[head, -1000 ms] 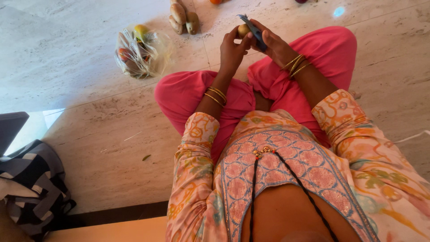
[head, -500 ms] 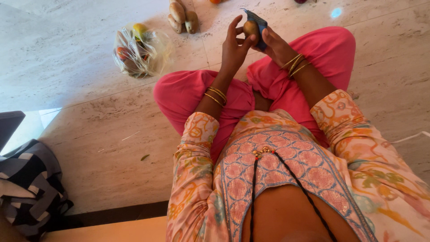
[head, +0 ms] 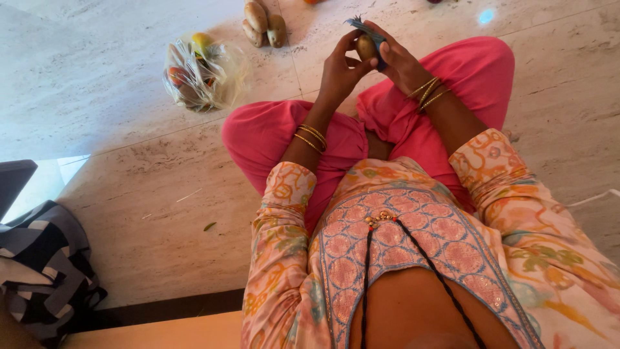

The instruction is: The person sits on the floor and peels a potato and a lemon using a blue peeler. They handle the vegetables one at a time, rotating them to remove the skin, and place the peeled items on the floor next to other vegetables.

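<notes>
I sit cross-legged on a pale stone floor in pink trousers. My left hand (head: 337, 70) holds a small brownish-yellow potato (head: 366, 46) by its fingertips above my knees. My right hand (head: 399, 61) grips a blue peeler (head: 365, 29) laid against the far side of the potato. Both wrists carry gold bangles. The two hands are close together, touching the same potato.
A clear plastic bag of mixed vegetables (head: 201, 72) lies on the floor to the left of my knee. Several potatoes (head: 263, 24) lie further ahead. A black-and-white striped bag (head: 45, 268) sits at the lower left. A white cord (head: 591, 197) runs at the right.
My left fingers, spread open half a second ago, have closed back around the potato. The potato has been turned between the hands and the peeler shifted slightly over it.
</notes>
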